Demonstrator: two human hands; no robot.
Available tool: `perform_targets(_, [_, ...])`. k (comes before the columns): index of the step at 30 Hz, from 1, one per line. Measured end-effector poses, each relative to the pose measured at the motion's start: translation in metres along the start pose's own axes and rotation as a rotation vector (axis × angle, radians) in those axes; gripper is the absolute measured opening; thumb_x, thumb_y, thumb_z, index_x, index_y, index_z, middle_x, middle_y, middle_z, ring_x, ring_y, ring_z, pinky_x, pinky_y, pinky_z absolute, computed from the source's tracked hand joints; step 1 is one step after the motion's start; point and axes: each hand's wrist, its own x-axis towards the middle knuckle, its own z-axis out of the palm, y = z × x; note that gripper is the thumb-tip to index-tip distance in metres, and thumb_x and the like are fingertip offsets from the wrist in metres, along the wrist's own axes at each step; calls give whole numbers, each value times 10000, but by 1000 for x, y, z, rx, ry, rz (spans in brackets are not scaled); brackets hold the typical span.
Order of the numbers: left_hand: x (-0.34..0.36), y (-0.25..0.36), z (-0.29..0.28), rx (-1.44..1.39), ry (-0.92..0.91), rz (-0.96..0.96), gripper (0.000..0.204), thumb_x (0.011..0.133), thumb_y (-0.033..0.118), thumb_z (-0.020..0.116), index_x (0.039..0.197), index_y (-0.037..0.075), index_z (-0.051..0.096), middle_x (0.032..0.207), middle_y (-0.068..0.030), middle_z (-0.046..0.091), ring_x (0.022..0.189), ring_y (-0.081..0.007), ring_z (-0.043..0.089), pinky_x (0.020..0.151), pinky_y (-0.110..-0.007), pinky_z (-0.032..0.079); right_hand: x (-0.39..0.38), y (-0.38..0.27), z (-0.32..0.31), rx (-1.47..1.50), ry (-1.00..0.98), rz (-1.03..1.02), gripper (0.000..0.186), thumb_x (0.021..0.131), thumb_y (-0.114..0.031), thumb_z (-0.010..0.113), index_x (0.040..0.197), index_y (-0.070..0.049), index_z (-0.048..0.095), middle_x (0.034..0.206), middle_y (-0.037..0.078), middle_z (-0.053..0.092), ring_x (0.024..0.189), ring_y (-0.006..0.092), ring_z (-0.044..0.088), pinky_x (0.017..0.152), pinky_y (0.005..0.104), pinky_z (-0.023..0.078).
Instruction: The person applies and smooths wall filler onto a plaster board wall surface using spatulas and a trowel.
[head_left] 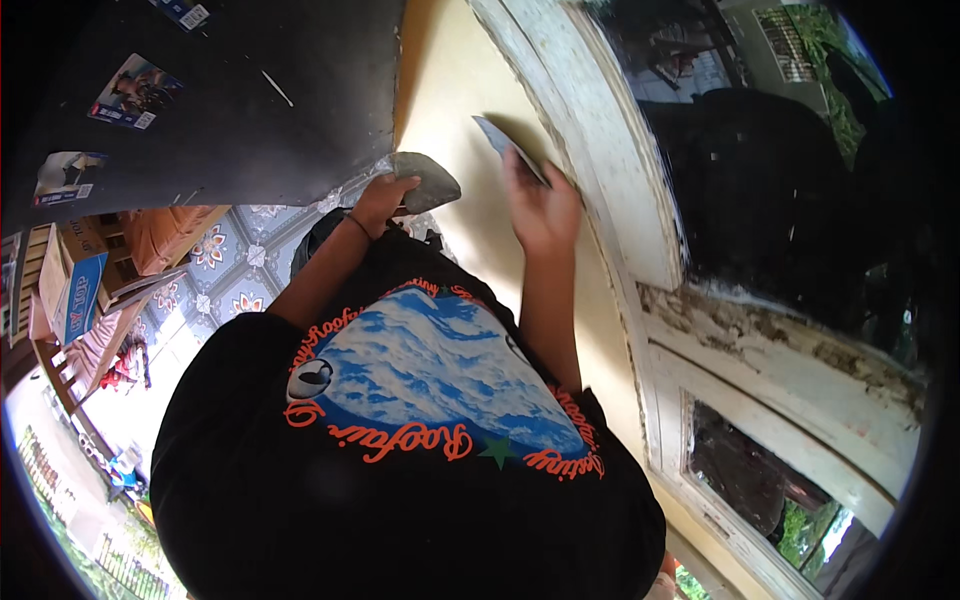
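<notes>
My left hand (385,200) grips a dark grey flat piece (428,180) with a rounded outer edge, level with the lower corner of a black panel (300,120). My right hand (540,205) holds a thin, lighter grey flat blade (492,134) upright, close to the pale yellow wall (465,80); its lower part is hidden by my fingers. The two held pieces are apart, the blade to the right of the rounded piece. My black printed shirt (400,530) fills the lower middle of the view.
A weathered white window frame (610,120) with dark glass (750,180) runs along the right. Small cards (135,90) are stuck on the black panel. At left, wooden furniture (50,340) with cushions and boxes (80,285) stands on a patterned tile floor (255,255).
</notes>
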Motion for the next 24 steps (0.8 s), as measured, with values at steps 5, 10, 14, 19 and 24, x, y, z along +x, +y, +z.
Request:
perform_targets(5, [-14,-20,20,48,2,-4,269,786,219,549,953,9,539,834,-58,581,713,-130,572,649,-256,478,-48,-14,1,175,-72,29,320,835,-22,363,1110,140,349,1162,272,397,1096,357,398,975,454,319])
perform_targets(10, [-27,-31,45,208,9,-63,295,786,235,551,948,-11,540,813,-55,577,680,-112,557,598,-242,460,-31,-17,-45,74,109,-45,313,824,-24,392,1089,140,365,1139,237,430,1084,353,406,951,458,349])
perform_targets(14, [-16,-48,45,163,-31,1,304,790,242,545,932,-27,537,797,-59,577,661,-113,558,590,-237,457,-76,-32,-40,92,-44,-42,266,821,-21,399,1056,103,402,1092,229,449,1012,342,440,934,458,362])
perform_targets(19, [-29,-53,72,228,8,-37,303,792,245,543,921,-29,551,787,-67,587,662,-116,558,582,-228,447,-82,-42,-66,52,128,-44,333,825,-14,379,1137,99,345,1190,242,377,1107,359,382,973,453,325])
perform_targets(24, [-26,-60,79,265,-23,-22,278,790,234,540,903,-19,563,768,-53,584,641,-109,547,563,-227,437,-140,-72,-58,117,35,-66,300,825,-25,401,1111,60,369,1118,214,420,1049,321,409,944,430,364])
